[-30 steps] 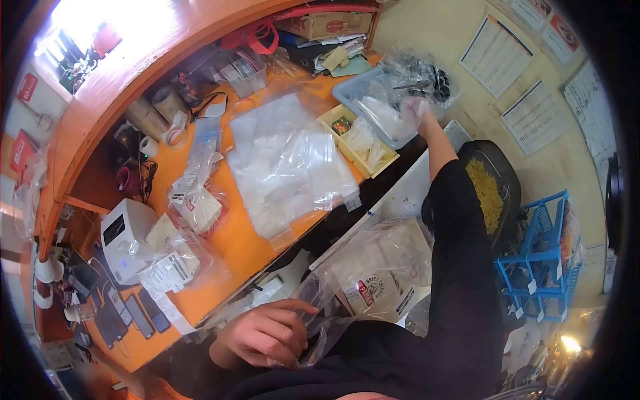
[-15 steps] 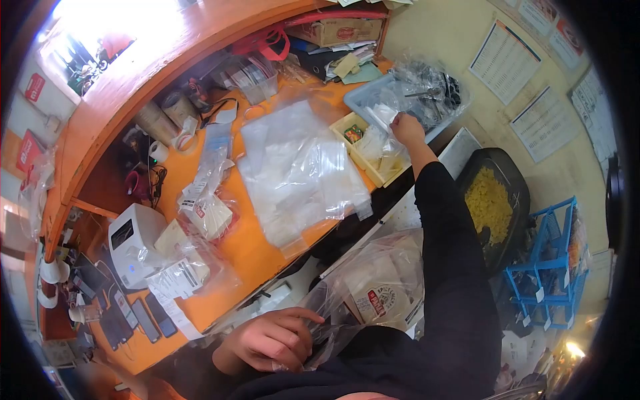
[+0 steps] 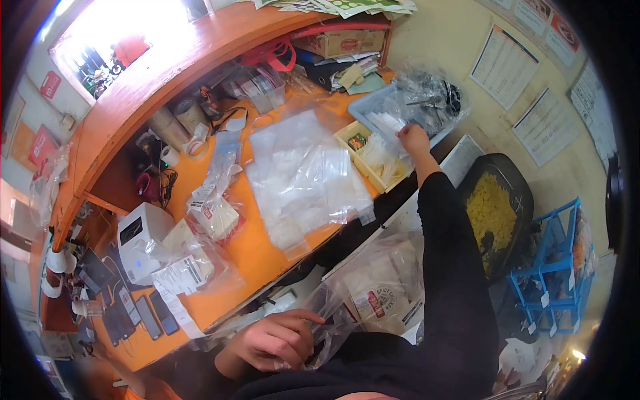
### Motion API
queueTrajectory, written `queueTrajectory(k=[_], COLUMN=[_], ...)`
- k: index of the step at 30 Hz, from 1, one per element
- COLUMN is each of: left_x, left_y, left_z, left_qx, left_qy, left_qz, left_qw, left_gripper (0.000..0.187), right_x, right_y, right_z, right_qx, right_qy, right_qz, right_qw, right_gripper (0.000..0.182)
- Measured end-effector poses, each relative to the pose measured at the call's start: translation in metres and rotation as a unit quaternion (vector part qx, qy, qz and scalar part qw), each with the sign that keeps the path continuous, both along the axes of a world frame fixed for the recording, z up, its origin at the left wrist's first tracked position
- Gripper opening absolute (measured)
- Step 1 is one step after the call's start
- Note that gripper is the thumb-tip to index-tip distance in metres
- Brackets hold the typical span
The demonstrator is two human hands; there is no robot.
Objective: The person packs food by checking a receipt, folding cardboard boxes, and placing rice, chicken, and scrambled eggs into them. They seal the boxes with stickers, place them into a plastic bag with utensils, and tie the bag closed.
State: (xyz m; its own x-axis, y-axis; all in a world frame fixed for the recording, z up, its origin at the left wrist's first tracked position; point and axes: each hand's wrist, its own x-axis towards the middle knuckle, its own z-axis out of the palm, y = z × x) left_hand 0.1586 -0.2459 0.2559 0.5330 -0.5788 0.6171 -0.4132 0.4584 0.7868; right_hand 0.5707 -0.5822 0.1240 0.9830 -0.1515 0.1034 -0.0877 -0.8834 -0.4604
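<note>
My left hand (image 3: 280, 339) is closed on the edge of a clear plastic bag (image 3: 339, 303) in front of my body. Inside the bag rests a light-coloured package (image 3: 387, 303) with a round print and a red label. My right hand (image 3: 415, 139) reaches out to the near side of a blue tray (image 3: 362, 107), its fingers pinched together. At its fingertips lie thin white packets (image 3: 385, 123); whether one is gripped is too small to tell. Beside that hand, a cream divided box (image 3: 380, 179) holds small packets and a green-and-red item.
A stack of clear plastic bags (image 3: 303, 177) covers mid-counter. To the left are a white printer (image 3: 142, 241), bagged packages with receipts (image 3: 213, 217) and phones (image 3: 148, 317). Right stand a dark pan of yellow food (image 3: 490, 210) and a blue rack (image 3: 553, 267). Another person's arm (image 3: 123, 373) shows lower left.
The view has shifted slightly, moving the counter things a little right and down. My right hand stays by the white packets at the tray, and my left hand keeps its hold on the bag.
</note>
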Motion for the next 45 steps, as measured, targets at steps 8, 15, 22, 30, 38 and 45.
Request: queueTrajectory(k=[8,15,22,30,38,45], left_x=[-0.017,-0.027,-0.024,-0.014,-0.02,-0.041], left_y=[-0.018,-0.026,-0.021,-0.013,-0.02,-0.041], left_z=[0.008,0.008,0.008,0.004,0.014,0.03], left_qx=[0.019,0.03,0.027,0.018,0.069,0.182], left_qy=[-0.017,-0.017,-0.014,-0.011,-0.043,-0.058], left_qz=[0.06,0.071,0.085,0.076,0.114,0.257], left_qw=[0.998,0.997,0.996,0.997,0.99,0.947], left_gripper=[0.012,0.01,0.011,0.012,0.007,0.02], right_x=[0.003,-0.018,0.002,0.016,0.004,0.006], right_y=[-0.022,-0.011,-0.009,0.002,0.003,-0.009], right_z=[0.004,0.038,0.027,0.046,0.067,0.079], right_qx=[0.055,0.028,0.025,0.044,0.042,0.414], right_qy=[-0.095,-0.061,-0.229,-0.234,-0.189,-0.212], right_qz=[0.014,-0.005,0.001,0.001,-0.001,0.019], right_qw=[0.994,0.998,0.973,0.971,0.981,0.885], right_gripper=[0.022,0.02,0.013,0.01,0.012,0.02])
